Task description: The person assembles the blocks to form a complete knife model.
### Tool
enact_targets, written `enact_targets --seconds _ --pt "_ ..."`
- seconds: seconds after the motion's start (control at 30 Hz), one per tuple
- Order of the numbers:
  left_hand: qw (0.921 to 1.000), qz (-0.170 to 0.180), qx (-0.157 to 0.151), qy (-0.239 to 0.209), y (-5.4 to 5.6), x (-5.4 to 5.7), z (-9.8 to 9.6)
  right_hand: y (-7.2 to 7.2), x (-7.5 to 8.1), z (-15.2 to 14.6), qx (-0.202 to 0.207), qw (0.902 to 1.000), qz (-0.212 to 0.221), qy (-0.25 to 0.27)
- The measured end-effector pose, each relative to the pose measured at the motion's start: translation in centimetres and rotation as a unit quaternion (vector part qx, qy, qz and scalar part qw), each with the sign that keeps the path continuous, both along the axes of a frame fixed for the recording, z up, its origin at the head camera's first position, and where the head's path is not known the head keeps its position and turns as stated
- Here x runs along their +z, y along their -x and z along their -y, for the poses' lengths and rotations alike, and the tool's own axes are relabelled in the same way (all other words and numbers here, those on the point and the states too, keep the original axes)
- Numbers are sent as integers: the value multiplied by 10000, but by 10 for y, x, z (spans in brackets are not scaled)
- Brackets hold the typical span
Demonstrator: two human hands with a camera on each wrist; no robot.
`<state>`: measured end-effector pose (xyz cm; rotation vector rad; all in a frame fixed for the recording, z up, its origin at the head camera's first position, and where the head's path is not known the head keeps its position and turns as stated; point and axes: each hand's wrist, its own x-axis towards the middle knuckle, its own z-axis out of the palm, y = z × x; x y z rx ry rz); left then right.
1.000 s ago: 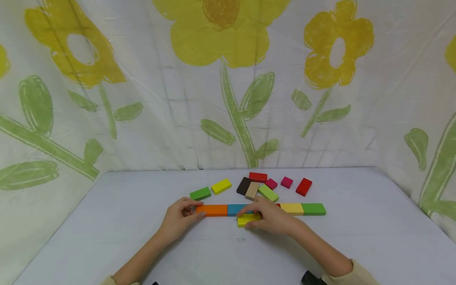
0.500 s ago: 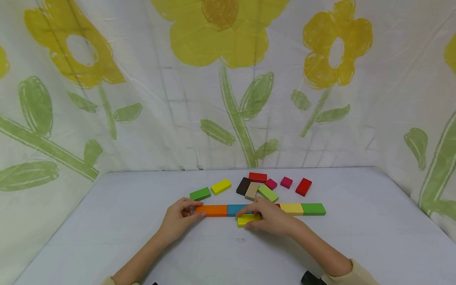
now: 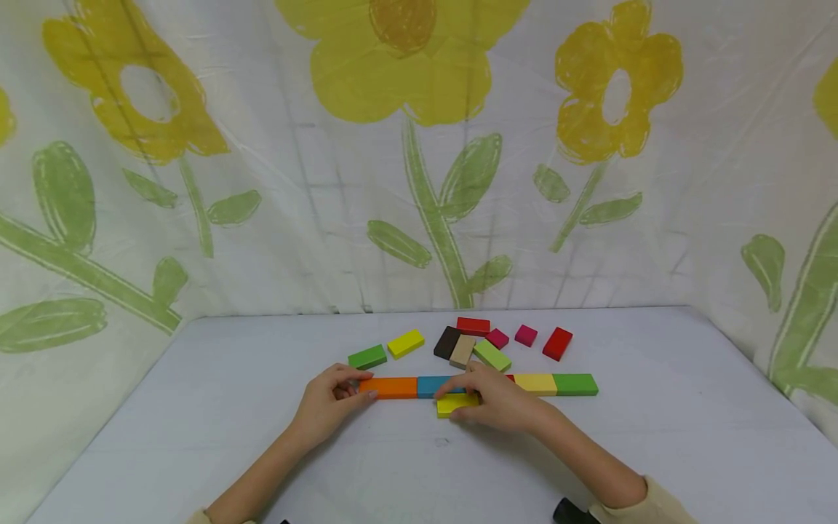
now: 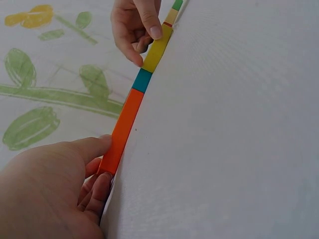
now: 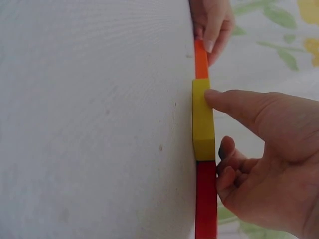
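Observation:
Colored wooden blocks form a straight row across the white table. At its left end lies an orange block [image 3: 396, 388], its end pinched between the thumb and fingers of my left hand [image 3: 324, 407]. A blue block [image 3: 431, 386] adjoins it. My right hand [image 3: 504, 400] pinches a yellow block [image 3: 448, 405] along the row's near side, thumb in front and index finger at the far left corner. That hand hides part of a red block [image 5: 207, 199]. Farther right in the row come a pale yellow block [image 3: 537, 384] and a green block [image 3: 576, 384].
Behind the row lie loose blocks: green [image 3: 368, 356], yellow [image 3: 406, 343], dark brown [image 3: 447, 342], tan [image 3: 462, 351], light green [image 3: 493, 354], red [image 3: 558, 343] and several more. A flowered curtain [image 3: 294, 240] hangs at the table's back edge.

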<state>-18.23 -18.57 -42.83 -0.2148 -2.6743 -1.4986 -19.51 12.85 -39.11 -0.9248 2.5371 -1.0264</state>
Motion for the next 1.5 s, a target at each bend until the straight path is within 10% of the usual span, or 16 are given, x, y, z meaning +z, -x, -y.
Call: enact_targets --seconds 0.73,1.5 --pt "9998 -68 -105 -131 0 -2 2 3 9 -1 11 9996 151 235" --pt "9994 -248 -155 -163 -1 -2 2 53 30 62 -106 9995 92 285"
